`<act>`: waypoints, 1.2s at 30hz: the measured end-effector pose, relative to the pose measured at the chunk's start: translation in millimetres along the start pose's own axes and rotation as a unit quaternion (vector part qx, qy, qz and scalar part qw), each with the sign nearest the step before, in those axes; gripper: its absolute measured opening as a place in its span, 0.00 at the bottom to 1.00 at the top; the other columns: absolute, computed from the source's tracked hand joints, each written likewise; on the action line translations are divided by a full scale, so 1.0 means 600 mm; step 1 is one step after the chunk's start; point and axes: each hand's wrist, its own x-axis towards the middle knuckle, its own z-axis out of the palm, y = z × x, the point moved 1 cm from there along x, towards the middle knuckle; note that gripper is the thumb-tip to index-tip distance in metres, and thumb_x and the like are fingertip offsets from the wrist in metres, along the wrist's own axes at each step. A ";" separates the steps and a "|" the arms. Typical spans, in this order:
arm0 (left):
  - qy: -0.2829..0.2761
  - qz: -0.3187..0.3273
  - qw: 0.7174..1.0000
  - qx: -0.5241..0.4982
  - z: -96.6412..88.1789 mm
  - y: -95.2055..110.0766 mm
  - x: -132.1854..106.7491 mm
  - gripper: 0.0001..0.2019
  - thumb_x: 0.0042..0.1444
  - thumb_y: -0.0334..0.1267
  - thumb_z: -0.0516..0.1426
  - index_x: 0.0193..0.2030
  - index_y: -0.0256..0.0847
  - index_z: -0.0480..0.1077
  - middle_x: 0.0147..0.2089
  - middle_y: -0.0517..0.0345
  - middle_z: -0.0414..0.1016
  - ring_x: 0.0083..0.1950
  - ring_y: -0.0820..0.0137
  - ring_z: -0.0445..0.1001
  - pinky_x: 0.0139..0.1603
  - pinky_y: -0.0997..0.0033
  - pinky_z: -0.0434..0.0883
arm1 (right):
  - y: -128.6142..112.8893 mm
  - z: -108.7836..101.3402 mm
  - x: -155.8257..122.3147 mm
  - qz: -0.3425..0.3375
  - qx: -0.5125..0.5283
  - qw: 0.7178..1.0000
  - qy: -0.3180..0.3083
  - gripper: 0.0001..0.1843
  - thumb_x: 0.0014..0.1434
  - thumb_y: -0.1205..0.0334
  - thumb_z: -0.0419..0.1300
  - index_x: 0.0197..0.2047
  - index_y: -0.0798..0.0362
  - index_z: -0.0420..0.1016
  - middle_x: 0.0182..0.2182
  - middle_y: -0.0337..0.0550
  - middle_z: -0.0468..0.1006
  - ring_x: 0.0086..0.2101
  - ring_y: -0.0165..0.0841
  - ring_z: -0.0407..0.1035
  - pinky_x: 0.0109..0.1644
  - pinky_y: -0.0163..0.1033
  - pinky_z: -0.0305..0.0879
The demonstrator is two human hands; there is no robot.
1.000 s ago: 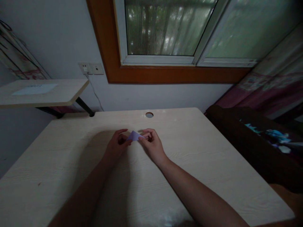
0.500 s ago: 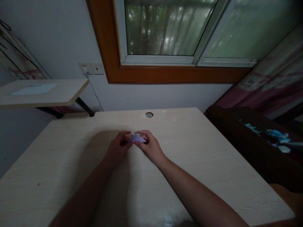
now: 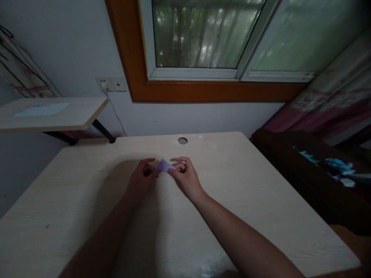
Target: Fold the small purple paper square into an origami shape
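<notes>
A small piece of folded purple paper (image 3: 164, 166), triangular with its peak pointing away from me, is held between my two hands just above or on the desk (image 3: 232, 216). My left hand (image 3: 142, 173) pinches its left corner between thumb and fingers. At the right corner, my right hand (image 3: 185, 173) grips the paper the same way, its index finger raised and curved. The fingers cover both ends of the paper. Whether its lower edge touches the desk I cannot tell.
Behind my hands is a round cable hole (image 3: 182, 141) in the desk. A raised shelf (image 3: 87, 112) on black legs carries a paper sheet (image 3: 42, 109) at the left. A white cable (image 3: 117, 116) hangs from the wall socket (image 3: 111, 83). Dark furniture (image 3: 290, 173) stands right of the desk.
The hands have moved slightly apart, and the thumbs have drawn away from each other. More of the purple paper shows between them, and it sits a little farther left and away from me.
</notes>
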 end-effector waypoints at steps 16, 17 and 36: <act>0.034 -0.017 0.999 -0.004 -0.003 0.003 -0.002 0.26 0.50 0.41 0.65 0.55 0.41 0.65 0.30 0.64 0.75 0.32 0.71 0.76 0.38 0.69 0.72 | -0.003 -0.002 0.005 -0.013 0.073 0.996 0.049 0.19 0.55 0.62 0.66 0.46 0.47 0.62 0.26 0.30 0.76 0.29 0.30 0.72 0.38 0.39 0.68; 0.036 -0.017 0.999 -0.002 -0.003 0.003 -0.002 0.26 0.50 0.41 0.65 0.54 0.41 0.65 0.30 0.63 0.75 0.32 0.70 0.76 0.38 0.69 0.72 | -0.003 -0.002 0.005 -0.014 0.076 0.996 0.050 0.19 0.55 0.62 0.66 0.46 0.47 0.62 0.26 0.31 0.76 0.29 0.30 0.73 0.39 0.39 0.68; 0.040 -0.014 0.999 0.000 -0.002 0.009 -0.003 0.23 0.51 0.40 0.64 0.53 0.41 0.66 0.30 0.63 0.75 0.32 0.71 0.75 0.38 0.70 0.71 | -0.007 -0.003 0.004 -0.025 0.103 0.992 0.069 0.17 0.56 0.62 0.64 0.46 0.47 0.63 0.27 0.32 0.74 0.28 0.29 0.70 0.37 0.39 0.66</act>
